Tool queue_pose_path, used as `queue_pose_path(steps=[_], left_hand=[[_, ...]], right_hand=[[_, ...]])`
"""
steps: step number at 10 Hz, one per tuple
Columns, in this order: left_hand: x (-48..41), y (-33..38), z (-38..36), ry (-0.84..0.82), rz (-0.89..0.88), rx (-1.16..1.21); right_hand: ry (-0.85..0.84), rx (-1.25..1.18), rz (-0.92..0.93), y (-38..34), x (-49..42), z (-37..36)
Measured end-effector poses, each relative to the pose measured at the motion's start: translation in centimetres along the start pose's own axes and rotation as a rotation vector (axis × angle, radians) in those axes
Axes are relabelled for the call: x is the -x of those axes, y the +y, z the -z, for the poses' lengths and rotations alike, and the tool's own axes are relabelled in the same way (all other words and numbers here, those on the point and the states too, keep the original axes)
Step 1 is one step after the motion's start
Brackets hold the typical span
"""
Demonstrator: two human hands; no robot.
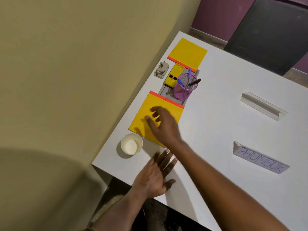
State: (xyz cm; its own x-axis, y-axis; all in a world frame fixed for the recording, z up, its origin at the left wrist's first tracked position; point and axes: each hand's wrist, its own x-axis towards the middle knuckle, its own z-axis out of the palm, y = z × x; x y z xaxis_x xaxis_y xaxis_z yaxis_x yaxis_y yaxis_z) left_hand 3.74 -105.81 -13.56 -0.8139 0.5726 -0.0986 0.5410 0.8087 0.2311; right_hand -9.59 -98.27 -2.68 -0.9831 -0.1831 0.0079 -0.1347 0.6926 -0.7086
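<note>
A yellow pad with a red strip along its far edge (168,105) lies near the table's left edge. My right hand (164,124) reaches across it with fingers spread and relaxed, hovering over or touching its surface; it holds nothing. My left hand (157,172) lies flat on the white table (216,124) just in front of the pad, fingers straight. A white paper cup (131,143) stands upright left of my left hand, beside the pad's near corner.
A second yellow pad (188,53) lies farther back. Between the pads sit a grey tray (164,90), a yellow box (173,75), a purple mesh pen holder (185,87) and a grey punch (162,70). Two folded name cards (261,160) (263,105) stand at right. A dark chair (270,34) is behind.
</note>
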Motion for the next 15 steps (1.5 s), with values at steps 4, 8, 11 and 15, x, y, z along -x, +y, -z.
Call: queue_pose_path(steps=[4, 8, 11, 15], left_hand=[[1.9, 1.0, 0.7, 0.057, 0.365, 0.437], [-0.6, 3.6, 2.9, -0.011, 0.385, 0.569], [-5.0, 11.8, 8.4, 0.007, 0.284, 0.152], [-2.3, 37.0, 17.8, 0.339, -0.060, 0.705]], right_hand=[[-0.118, 0.063, -0.256, -1.3, 6.9, -4.3], [0.159, -0.082, -0.422, 2.6, 14.4, 9.1], [0.408, -0.172, -0.561, 5.8, 25.6, 20.0], [0.707, -0.291, -0.649, 9.7, 44.2, 33.1]])
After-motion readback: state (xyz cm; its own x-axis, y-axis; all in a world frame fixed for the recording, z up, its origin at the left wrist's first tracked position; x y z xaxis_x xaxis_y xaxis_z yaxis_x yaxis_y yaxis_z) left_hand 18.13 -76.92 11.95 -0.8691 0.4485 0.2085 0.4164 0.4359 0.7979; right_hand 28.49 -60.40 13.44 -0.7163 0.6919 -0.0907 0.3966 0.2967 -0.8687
